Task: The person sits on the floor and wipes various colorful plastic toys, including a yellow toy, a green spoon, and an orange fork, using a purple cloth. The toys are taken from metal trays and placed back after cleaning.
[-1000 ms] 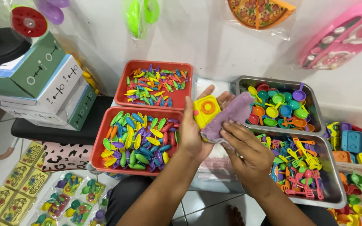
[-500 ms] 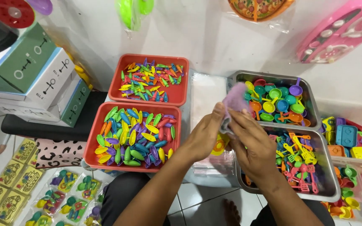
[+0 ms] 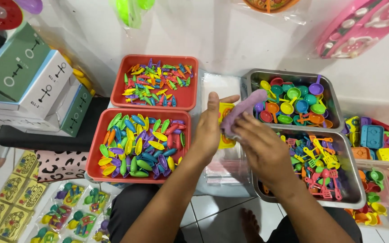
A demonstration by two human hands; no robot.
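Nearest you, your right hand (image 3: 266, 150) is curling its fingers around the near end of a soft purple piece (image 3: 244, 110), closed on it, while your left hand (image 3: 210, 128) is standing edge-on just beside it, fingers straight and flat against a small yellow toy tile (image 3: 225, 110), bracing it rather than gripping. A second ago the tile was lying face-up in your open left palm with the purple piece spread over it; now you are pressing both between your hands, so most of the tile is hidden. All of this is hovering over a stack of clear plastic bags (image 3: 223, 164). To the left, a red tray (image 3: 96, 155) of coloured leaf shapes is sitting near, with a second red tray (image 3: 190, 101) beyond it. To the right, a near metal tray (image 3: 354, 191) is holding small utensils, and a far metal tray (image 3: 289, 75) is holding little pans.
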